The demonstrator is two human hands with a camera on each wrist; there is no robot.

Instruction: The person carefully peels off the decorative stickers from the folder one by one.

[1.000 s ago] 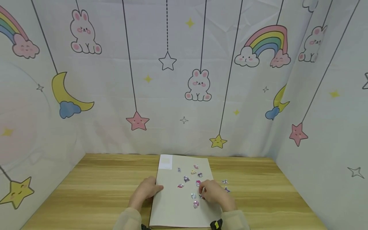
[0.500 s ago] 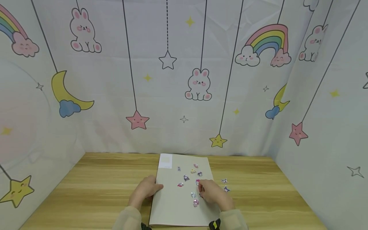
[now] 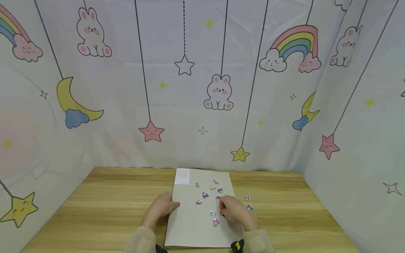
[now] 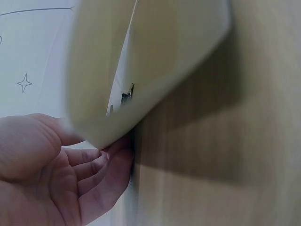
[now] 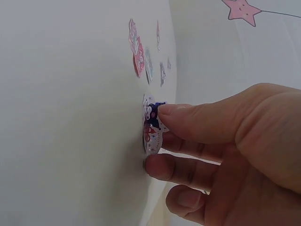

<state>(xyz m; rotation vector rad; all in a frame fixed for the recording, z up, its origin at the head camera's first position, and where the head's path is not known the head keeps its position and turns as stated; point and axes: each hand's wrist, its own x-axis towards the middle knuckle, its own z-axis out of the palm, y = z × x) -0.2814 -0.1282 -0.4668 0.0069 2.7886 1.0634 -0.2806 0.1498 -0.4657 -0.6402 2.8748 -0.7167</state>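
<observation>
A beige folder point(image 3: 190, 228) with a white label point(image 3: 182, 176) lies on the wooden table. My left hand point(image 3: 162, 203) holds its left edge, thumb on top; in the left wrist view the fingers point(image 4: 101, 181) curl beneath the cover. Over the folder's right side, my right hand point(image 3: 235, 209) pinches a small cartoon sticker point(image 5: 153, 125) between thumb and fingers, close against the cover. That sticker is mostly hidden in the head view. Several shiny stickers lie around it, among them a pink one point(image 3: 216, 222) and a pale blue one point(image 3: 213, 213).
Two more stickers, one upper point(image 3: 247, 198) and one lower point(image 3: 249, 207), lie on the table point(image 3: 284, 211) right of the folder. A white cloth wall point(image 3: 177, 105) with printed rabbits and stars rises behind and at both sides.
The head view has tilted slightly, so everything sits a little higher. My right hand has turned slightly over the sticker, of which less shows now. The left hand stays on the folder's edge.
</observation>
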